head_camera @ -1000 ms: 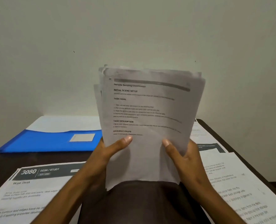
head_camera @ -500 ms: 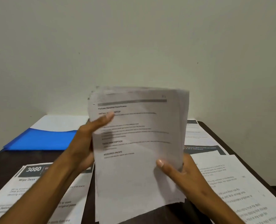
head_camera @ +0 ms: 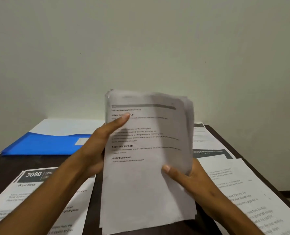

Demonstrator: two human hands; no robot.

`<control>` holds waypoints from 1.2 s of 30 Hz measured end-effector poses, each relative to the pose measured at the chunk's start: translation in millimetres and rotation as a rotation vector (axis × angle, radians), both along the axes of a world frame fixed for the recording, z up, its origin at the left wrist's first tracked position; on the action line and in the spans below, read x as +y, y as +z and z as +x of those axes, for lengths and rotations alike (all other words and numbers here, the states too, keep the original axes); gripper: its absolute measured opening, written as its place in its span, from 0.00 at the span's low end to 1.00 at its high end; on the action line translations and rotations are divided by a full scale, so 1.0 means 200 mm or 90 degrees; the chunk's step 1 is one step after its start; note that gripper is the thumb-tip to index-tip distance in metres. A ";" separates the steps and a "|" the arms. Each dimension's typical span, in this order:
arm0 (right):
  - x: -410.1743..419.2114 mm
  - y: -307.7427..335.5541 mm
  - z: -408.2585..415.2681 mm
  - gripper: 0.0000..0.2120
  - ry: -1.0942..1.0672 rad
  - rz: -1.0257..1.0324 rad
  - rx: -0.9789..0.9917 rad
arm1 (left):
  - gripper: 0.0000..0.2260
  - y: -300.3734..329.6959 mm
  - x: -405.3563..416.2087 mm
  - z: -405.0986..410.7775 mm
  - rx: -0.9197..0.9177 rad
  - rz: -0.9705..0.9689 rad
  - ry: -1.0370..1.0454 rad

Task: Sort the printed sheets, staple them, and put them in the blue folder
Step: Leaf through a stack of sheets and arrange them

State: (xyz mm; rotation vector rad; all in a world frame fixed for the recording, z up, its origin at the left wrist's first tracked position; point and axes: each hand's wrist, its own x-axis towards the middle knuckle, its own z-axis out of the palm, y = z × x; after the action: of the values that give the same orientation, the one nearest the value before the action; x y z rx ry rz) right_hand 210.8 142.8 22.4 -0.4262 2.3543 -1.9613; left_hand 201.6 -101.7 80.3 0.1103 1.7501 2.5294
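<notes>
Nearest me, sheets (head_camera: 39,197) lie flat on the dark desk (head_camera: 8,164), the left one headed "3080" and "Wipe Desk". Above them I hold the stack (head_camera: 147,167) upright, my left hand (head_camera: 96,150) curled round its left edge with the thumb across "INITIAL SCENE SETUP", my right hand (head_camera: 191,178) pinching its right edge; below that I read "TASK DESCRIPTION" and "REQUIRED PROPS". Farther back left, the folder (head_camera: 44,145) lies flat by the wall (head_camera: 141,48).

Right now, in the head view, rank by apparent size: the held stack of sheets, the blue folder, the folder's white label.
1. Stack of sheets, though nearness to the camera inflates it.
2. Blue folder, partly hidden.
3. White label.
</notes>
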 end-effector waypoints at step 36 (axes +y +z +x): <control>-0.05 -0.34 -0.48 0.11 -0.210 0.317 0.137 | 0.07 -0.61 -0.18 -0.43 -0.016 -0.327 0.265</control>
State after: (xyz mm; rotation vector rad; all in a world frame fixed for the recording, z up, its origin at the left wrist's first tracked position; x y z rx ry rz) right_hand 114.9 132.2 -45.3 -0.2352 3.0916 -1.3871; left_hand 116.5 -137.3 -42.1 -0.3430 2.5643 2.1844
